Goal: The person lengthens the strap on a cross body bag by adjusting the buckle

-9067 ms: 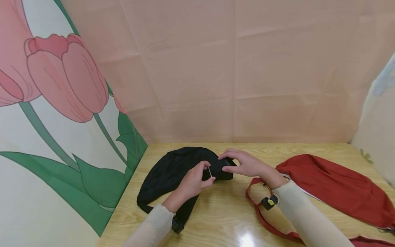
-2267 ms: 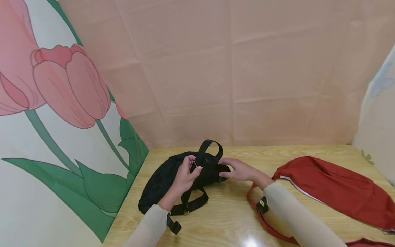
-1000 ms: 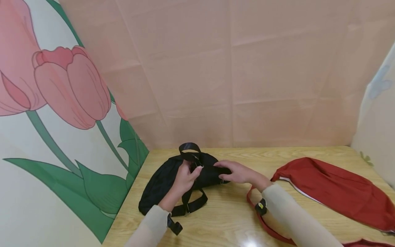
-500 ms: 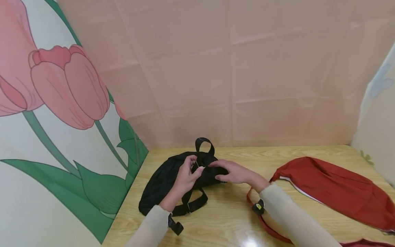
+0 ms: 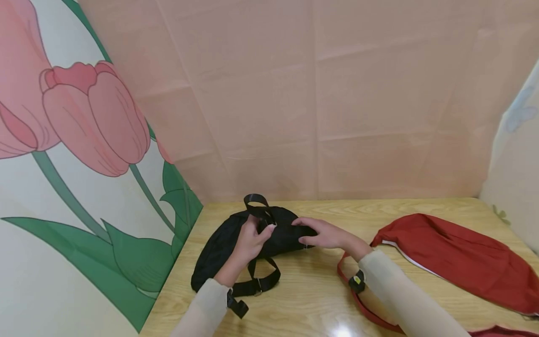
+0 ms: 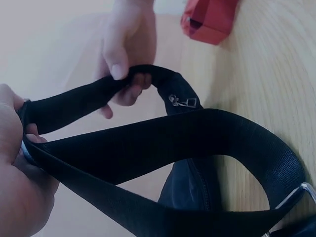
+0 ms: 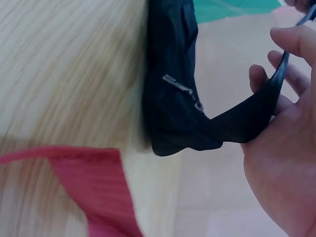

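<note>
A black waist bag (image 5: 219, 243) lies at the table's left, its strap raised between both hands. My left hand (image 5: 248, 238) pinches the strap at a metal slider (image 6: 27, 152), partly hidden by the fingers. A strap loop (image 5: 256, 198) stands up behind that hand, and another loop (image 5: 269, 279) hangs in front onto the table. At the bag's right end, my right hand (image 5: 324, 234) holds the strap between thumb and fingers, close to a metal zipper pull (image 7: 182, 89). Between the hands the strap runs slightly slack in the right wrist view.
To the right lies a red waist bag (image 5: 455, 257), its red strap (image 5: 370, 316) passing under my right forearm. A small black device sits at each cuff. A pink backdrop (image 5: 316, 117) stands behind the wooden table (image 5: 303, 299), and a tulip-printed wall (image 5: 97, 117) at the left.
Since half a second ago, the rear strap loop has swung left and my right hand has moved slightly right. Nine seconds ago, no loop stood up behind the hands.
</note>
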Demonstrator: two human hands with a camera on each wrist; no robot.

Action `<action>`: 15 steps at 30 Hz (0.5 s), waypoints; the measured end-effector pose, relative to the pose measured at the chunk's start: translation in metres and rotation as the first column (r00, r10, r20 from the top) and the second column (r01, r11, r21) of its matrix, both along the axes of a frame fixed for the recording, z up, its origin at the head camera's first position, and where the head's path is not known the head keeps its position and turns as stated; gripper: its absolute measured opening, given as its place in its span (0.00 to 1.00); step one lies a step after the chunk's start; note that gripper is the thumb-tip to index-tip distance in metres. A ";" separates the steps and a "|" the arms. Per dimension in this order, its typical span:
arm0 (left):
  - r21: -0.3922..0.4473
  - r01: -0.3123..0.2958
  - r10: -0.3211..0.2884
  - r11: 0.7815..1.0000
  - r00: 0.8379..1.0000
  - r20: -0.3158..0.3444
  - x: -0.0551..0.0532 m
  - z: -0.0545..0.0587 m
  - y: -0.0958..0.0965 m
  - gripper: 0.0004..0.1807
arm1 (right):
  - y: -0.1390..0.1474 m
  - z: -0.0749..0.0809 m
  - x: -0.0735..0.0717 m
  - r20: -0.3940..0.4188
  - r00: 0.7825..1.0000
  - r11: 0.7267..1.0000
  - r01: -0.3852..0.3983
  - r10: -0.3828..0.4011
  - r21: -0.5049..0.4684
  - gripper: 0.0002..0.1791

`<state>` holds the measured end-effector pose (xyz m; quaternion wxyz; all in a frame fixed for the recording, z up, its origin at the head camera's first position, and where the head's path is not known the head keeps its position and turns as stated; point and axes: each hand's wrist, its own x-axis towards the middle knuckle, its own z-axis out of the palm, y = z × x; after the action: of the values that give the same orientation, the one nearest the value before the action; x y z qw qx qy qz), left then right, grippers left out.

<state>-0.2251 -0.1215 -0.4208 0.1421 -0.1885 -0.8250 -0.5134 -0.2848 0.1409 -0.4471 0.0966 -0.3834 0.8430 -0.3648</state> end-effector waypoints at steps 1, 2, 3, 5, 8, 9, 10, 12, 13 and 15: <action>-0.001 0.006 -0.006 1.000 1.000 0.001 0.001 0.001 0.000 0.24 | -0.001 0.001 0.001 -0.004 1.000 1.000 0.003 -0.003 0.002 0.28; -0.001 0.010 -0.010 1.000 1.000 0.006 0.001 0.001 0.000 0.23 | -0.001 0.002 0.001 -0.001 1.000 1.000 0.008 -0.008 0.001 0.28; 0.000 0.014 -0.014 1.000 1.000 0.012 0.001 0.001 0.000 0.23 | -0.003 0.004 0.002 -0.007 1.000 1.000 0.005 -0.005 -0.002 0.28; 0.006 0.024 -0.024 1.000 0.999 0.025 0.002 0.001 0.001 0.23 | -0.005 0.008 0.005 -0.036 0.999 1.000 -0.003 0.003 -0.002 0.28; 0.009 0.025 -0.026 1.000 0.998 0.052 0.002 0.001 0.002 0.23 | -0.010 0.015 0.009 -0.087 0.996 1.000 -0.016 0.015 -0.003 0.26; 0.006 0.022 -0.023 1.000 0.998 0.061 0.002 0.001 0.002 0.24 | -0.012 0.017 0.010 -0.100 0.995 1.000 -0.021 0.020 -0.005 0.25; 0.004 0.020 -0.020 1.000 0.997 0.071 0.002 0.000 0.002 0.24 | -0.013 0.019 0.012 -0.112 0.994 1.000 -0.020 0.020 -0.004 0.25; 0.000 0.012 -0.012 1.000 0.997 0.082 0.002 0.000 0.003 0.25 | -0.013 0.021 0.013 -0.116 0.993 1.000 -0.017 0.015 -0.013 0.25; -0.001 0.012 -0.012 1.000 0.997 0.082 0.002 0.000 0.003 0.25 | -0.013 0.021 0.013 -0.112 0.994 1.000 -0.009 0.007 -0.017 0.25; -0.008 0.014 -0.014 1.000 0.997 0.069 0.002 0.001 0.002 0.24 | -0.010 0.020 0.012 -0.103 0.995 1.000 0.014 -0.017 -0.024 0.25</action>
<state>-0.2234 -0.1191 -0.4200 0.1089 -0.1770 -0.8303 -0.5171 -0.2725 0.1304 -0.4272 0.0456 -0.3963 0.8454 -0.3552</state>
